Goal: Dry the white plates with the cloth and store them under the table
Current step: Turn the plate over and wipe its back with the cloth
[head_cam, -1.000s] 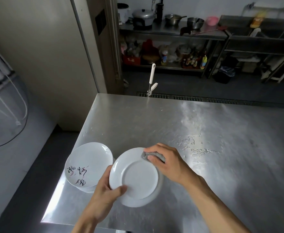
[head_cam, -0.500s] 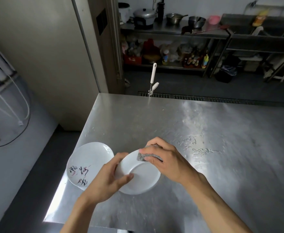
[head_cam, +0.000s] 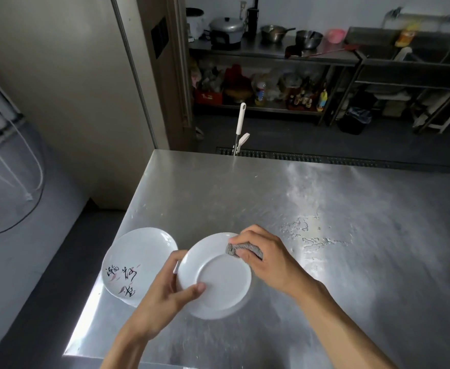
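A white plate (head_cam: 218,278) is held tilted above the steel table (head_cam: 298,198), its underside with the foot ring facing me. My left hand (head_cam: 162,302) grips its left rim, thumb on the facing side. My right hand (head_cam: 269,259) pinches a small grey cloth (head_cam: 241,250) against the plate's upper right rim. To the left, a stack of white plates (head_cam: 138,262) with black and red writing on the top one sits at the table's left edge.
Water droplets (head_cam: 311,235) lie on the table right of my hands. A white-handled tool (head_cam: 240,126) stands past the far edge. Steel shelves with pots (head_cam: 226,30) and bottles line the back wall. The floor drops away left of the table.
The plate was turned between my hands and now shows its underside more squarely. The cloth stayed at the upper right rim throughout.
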